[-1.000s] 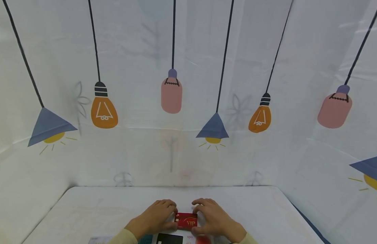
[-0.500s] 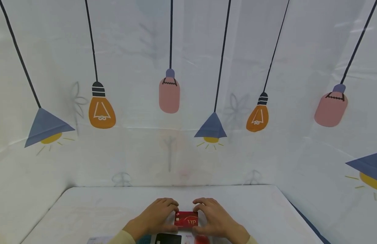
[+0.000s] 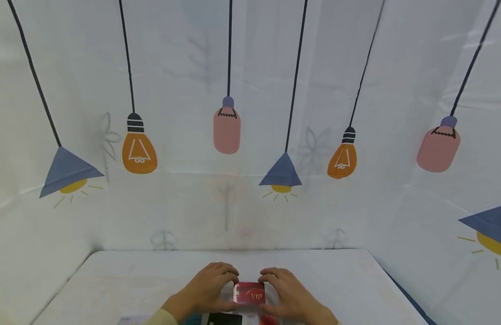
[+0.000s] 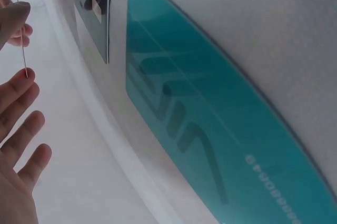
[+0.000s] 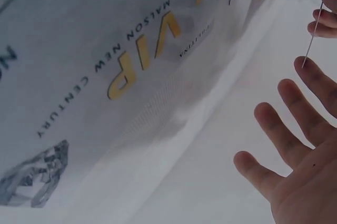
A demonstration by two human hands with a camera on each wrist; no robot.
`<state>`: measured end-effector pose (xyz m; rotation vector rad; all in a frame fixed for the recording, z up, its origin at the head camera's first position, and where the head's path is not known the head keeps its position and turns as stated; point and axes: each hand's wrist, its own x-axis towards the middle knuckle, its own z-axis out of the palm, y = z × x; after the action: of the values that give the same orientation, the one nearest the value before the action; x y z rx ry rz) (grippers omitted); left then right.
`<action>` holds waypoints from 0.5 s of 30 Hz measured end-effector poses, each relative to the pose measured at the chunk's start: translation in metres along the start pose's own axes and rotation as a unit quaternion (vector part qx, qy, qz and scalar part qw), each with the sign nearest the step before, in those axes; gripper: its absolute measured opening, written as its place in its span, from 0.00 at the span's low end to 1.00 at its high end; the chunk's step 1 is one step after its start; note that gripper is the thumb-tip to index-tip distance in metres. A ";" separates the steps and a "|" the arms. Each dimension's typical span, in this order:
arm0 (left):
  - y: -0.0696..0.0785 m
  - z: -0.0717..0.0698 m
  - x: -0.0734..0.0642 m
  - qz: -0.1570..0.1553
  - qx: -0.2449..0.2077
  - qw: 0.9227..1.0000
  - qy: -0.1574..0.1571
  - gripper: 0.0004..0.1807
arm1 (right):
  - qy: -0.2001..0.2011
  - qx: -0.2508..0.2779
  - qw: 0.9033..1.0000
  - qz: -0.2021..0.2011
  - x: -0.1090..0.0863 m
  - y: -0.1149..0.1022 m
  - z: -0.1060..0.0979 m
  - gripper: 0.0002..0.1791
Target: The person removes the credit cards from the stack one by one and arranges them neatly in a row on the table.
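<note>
A red card [image 3: 249,293] with "VIP" in gold is held between both hands in the head view. My left hand [image 3: 211,286] pinches its left side, index fingertip at the top corner and thumb at the lower one. On the opposite side my right hand [image 3: 295,295] grips it in the same manner. Both wrist views show the card edge-on as a thin line. The left hand's other fingers [image 4: 32,126] are spread, as are those of the right hand [image 5: 287,98].
Below the hands lie more cards on the white table [image 3: 124,275]: a teal card [image 4: 168,77], a black card [image 3: 225,319] and a pale card with gold "VIP" and a diamond [image 5: 105,50]. Something red [image 3: 268,319] shows at the bottom edge. A lamp-print curtain [image 3: 185,203] stands behind.
The red card's face has turned paler with glare, as if tilted slightly. Both hands still hold it, shifted a little to the right. The head view has moved slightly.
</note>
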<state>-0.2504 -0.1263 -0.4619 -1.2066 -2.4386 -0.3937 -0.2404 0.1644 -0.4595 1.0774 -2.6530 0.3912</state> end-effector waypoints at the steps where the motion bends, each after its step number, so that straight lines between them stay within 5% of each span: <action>1: 0.000 0.001 0.000 -0.001 0.000 1.000 0.000 0.25 | 0.005 -0.002 1.000 -0.005 -0.001 0.000 0.000 0.28; 8: 0.004 0.001 0.000 -0.001 -0.008 1.000 0.000 0.24 | 0.075 -0.033 0.995 -0.056 -0.006 0.004 0.001 0.26; 15: 0.012 0.001 0.004 0.011 0.009 1.000 0.015 0.24 | 0.076 -0.028 0.996 -0.045 -0.014 0.006 -0.003 0.27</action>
<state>-0.2432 -0.1165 -0.4597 -1.2105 -2.3958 -0.3795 -0.2345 0.1791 -0.4622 1.1005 -2.4581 0.3629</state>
